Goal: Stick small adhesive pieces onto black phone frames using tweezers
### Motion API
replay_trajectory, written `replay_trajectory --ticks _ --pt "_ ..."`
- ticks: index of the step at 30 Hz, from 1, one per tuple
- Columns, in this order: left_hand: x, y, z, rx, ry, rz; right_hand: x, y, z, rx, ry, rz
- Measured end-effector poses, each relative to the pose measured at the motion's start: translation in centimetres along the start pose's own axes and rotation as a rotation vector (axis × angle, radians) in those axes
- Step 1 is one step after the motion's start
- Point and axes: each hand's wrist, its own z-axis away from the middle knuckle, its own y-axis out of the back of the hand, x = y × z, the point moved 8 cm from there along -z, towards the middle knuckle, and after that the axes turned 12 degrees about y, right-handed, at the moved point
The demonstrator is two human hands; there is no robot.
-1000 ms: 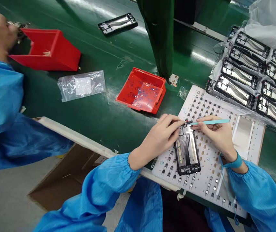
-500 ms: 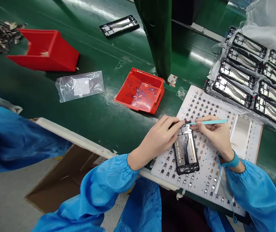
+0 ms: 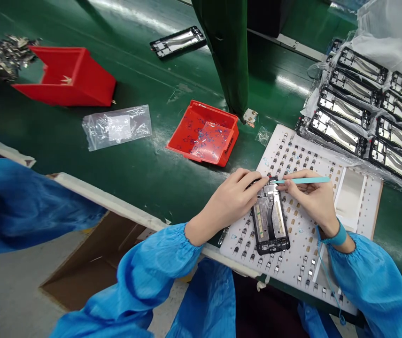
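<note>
A black phone frame (image 3: 269,220) with a metal inner plate lies on a white perforated board (image 3: 372,206) among rows of small metal pins. My left hand (image 3: 227,204) grips the frame's top edge with its fingers. My right hand (image 3: 310,204) pinches a slim teal plastic pick (image 3: 305,180), whose tip reaches the same edge beside my left fingertips. A small red spot shows at that edge, and my fingers hide the exact contact point. A teal strap (image 3: 338,237) circles my right wrist.
Several phone frames in plastic film (image 3: 342,112) fill the green conveyor belt (image 3: 144,61) at the right. Nearby are a red bin with blue bits (image 3: 206,134), a tipped red bin (image 3: 69,77), and a plastic bag (image 3: 116,126). A hanging green cloth (image 3: 225,47) stands behind the board.
The blue sleeve at the left has drawn back leftward, and dark scraps show at the upper left. The view has shifted slightly. My hands and the frame stay nearly in place.
</note>
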Motion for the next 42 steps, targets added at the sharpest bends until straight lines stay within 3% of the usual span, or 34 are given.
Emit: replay_trajectory --ticks 15,24,32,42 --pt "-0.2 -0.2 0.1 -0.016 0.015 0.025 -1.3 -0.1 0.4 -0.057 0.133 0.329" --pt "-0.1 0.1 0.1 0.007 0.008 0.048 -2.0 -0.5 0.4 -0.107 0.215 0.361" --pt "-0.2 -0.1 0.1 -0.012 0.024 0.055 -2.9 -0.3 0.7 -0.063 0.293 0.39" --pt "0.0 0.0 0.0 0.013 0.004 0.031 -4.0 -1.7 1.2 -0.138 0.452 0.501"
